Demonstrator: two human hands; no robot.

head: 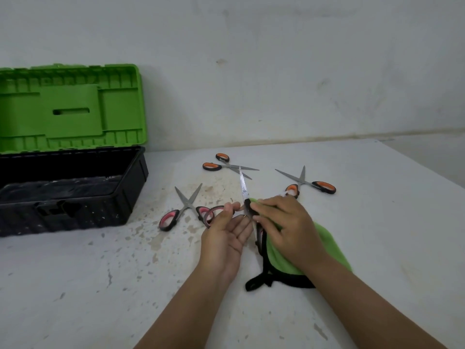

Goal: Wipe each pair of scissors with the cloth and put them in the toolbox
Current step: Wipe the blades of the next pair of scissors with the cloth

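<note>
My left hand pinches the pink-and-black handle of a pair of scissors, whose blade points up and away. My right hand holds the green cloth with black edging, and its fingers grip the cloth around the base of that blade. Three other pairs lie open on the table: a pink-handled pair to the left, an orange-handled pair behind, and another orange-handled pair to the right. The toolbox stands open at the left, black with a raised green lid.
The white table is stained and flecked. Its right edge runs diagonally at the far right. A pale wall rises right behind the table and the toolbox.
</note>
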